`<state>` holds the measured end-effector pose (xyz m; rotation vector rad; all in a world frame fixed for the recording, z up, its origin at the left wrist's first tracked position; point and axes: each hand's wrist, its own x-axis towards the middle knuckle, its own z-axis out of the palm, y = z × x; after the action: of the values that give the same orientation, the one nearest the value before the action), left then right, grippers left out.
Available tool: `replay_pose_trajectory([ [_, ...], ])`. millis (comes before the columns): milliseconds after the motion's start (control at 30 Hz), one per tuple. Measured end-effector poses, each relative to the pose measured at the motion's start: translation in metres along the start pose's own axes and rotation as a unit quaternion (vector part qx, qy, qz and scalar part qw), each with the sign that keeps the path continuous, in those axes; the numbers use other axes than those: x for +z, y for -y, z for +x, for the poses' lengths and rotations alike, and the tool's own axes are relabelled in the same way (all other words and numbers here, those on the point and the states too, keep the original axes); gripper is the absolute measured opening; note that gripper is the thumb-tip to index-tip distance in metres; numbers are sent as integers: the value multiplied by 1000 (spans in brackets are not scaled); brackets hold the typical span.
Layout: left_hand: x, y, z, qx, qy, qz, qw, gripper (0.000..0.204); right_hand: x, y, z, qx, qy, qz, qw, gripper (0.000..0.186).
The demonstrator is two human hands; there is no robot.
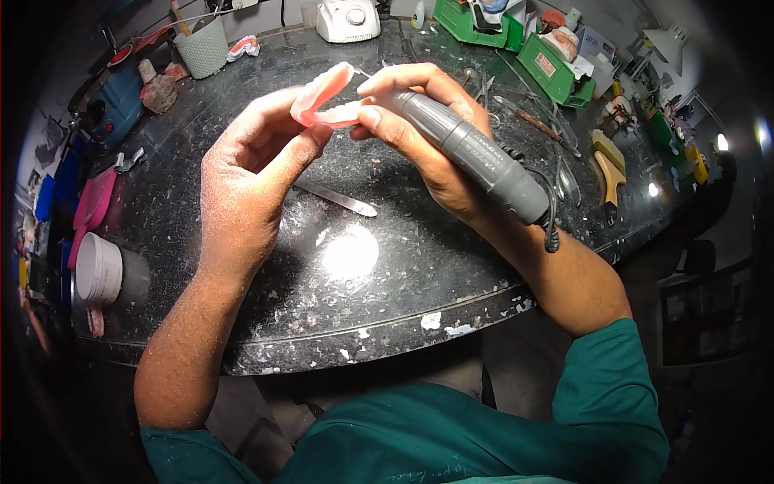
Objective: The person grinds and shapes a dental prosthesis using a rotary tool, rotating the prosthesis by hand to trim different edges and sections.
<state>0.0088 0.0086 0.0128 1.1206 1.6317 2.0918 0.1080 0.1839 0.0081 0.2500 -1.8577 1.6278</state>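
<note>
Pink denture (323, 87) sits in left hand (248, 168), handpiece (472, 149) in right hand (435, 165).

The pink arch (319, 93) looks smooth, the grey handpiece (472, 147) matt plastic.

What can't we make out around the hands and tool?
All in the head view:
- Pink denture-shaped piece: part of its lower edge, covered by the left hand's thumb.
- Grey handpiece: front end, covered by the right hand.
- Thin metal tip: contact with the piece, too small to tell.
- Green garment: cut off by the lower edge.
</note>
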Motion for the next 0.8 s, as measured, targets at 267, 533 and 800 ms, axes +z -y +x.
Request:
replay_pose_trajectory([
  [267, -1, -3, 1, 19, -20, 60, 998, 18, -11, 1, 5, -133, -53, -161, 976, 29],
  [533, -4, 1, 2, 15, -11, 62, 998, 26, -6, -4, -1, -172, -27, -129, 976, 31],
  [800, -4, -2, 0, 21, -11, 67, 997, 25, -6, 0, -5, -122, -6, -141, 983, 29],
])
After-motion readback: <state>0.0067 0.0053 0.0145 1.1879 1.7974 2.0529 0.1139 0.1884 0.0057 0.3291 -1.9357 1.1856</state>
